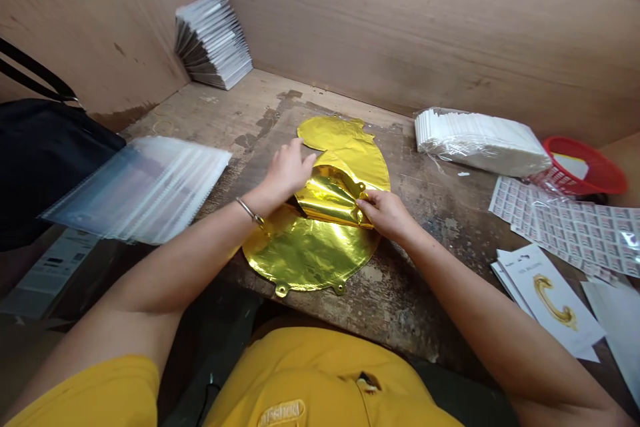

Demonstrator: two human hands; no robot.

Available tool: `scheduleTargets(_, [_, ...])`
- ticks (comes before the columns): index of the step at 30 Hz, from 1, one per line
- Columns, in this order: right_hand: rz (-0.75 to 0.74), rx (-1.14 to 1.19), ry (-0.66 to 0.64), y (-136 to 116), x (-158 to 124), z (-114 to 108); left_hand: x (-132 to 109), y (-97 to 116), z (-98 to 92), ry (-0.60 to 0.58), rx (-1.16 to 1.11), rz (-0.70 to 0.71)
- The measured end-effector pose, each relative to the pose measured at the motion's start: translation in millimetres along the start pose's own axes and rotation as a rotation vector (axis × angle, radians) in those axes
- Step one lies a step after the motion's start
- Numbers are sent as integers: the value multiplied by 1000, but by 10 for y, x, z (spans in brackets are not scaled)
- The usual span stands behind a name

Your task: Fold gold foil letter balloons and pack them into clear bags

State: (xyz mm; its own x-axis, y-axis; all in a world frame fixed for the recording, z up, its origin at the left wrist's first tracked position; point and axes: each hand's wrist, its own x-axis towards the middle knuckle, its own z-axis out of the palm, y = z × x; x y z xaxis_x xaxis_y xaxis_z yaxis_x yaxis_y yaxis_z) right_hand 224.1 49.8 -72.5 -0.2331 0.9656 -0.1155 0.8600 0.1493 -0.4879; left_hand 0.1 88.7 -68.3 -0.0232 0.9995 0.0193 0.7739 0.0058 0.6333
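One black bag (45, 153) lies far left of the gold foil balloon (310, 253), and one fanned pile of clear sleeves (145, 187) sits between them. One stack of white packets (213, 40) leans in the corner, behind and left of the balloon. The single balloon lies flat at the middle of the near table edge, its upper part folded over towards the person.

The left hand (287, 170), a bracelet (250, 211) at its wrist, reaches in from the balloon's left. It lies palm down with fingers close together, pressing on the fold. The right hand (385, 213) comes from the balloon's right and pinches the edge of the folded flap.

Right of the balloon lie one plastic-wrapped white bundle (480, 143), one red basket (600, 173), sheets of labels (575, 227) and a few stacked cards (545, 297).

The table (425, 280) is worn, stained wood, with plywood walls (425, 13) behind and to the left.
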Motion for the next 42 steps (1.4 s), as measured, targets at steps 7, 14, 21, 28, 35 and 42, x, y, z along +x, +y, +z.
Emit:
scheduleTargets(7, [-13,7,47,21,-28,46,275,-40,-142,-277,-286,-174])
scheduleTargets(14, [2,-1,61,33,-28,61,223,-111,-124,-263,-289,-113])
scheduleTargets(21, [30,-30,43,-7,-8,24,201,-298,6,-69,-49,113])
scheduleTargets(28, [61,-84,9,-20,29,12,45,-171,-93,89,303,487])
scheduleTargets(35, [120,-163,-29,-98,35,-8,-336,-43,244,-372,518,586])
scheduleTargets(42, [-381,-417,154,-200,-246,153,-319,-92,255,-382,519,592])
